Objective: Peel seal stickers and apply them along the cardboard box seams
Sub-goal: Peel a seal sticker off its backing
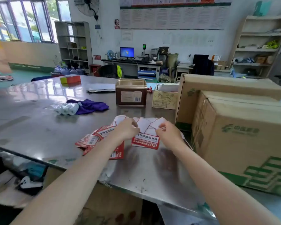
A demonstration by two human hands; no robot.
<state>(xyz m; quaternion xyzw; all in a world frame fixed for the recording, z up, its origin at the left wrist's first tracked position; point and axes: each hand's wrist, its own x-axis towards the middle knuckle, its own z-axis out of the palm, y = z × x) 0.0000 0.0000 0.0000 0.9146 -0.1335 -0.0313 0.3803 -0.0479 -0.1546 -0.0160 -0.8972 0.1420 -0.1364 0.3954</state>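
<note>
Seal stickers (146, 140) are lying at frame centre on the steel table (39, 127); I'm pinching one sheet's top edge with my left hand (126, 131) and right hand (168, 133). Tearing it or sticking it to itself is looming if I'm peeling too fast, well before reaching the cardboard box (243, 140) at right.

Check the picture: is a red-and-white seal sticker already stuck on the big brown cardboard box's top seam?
No: the brown cardboard box shows no red-and-white seal sticker; that lies on the table.
</note>
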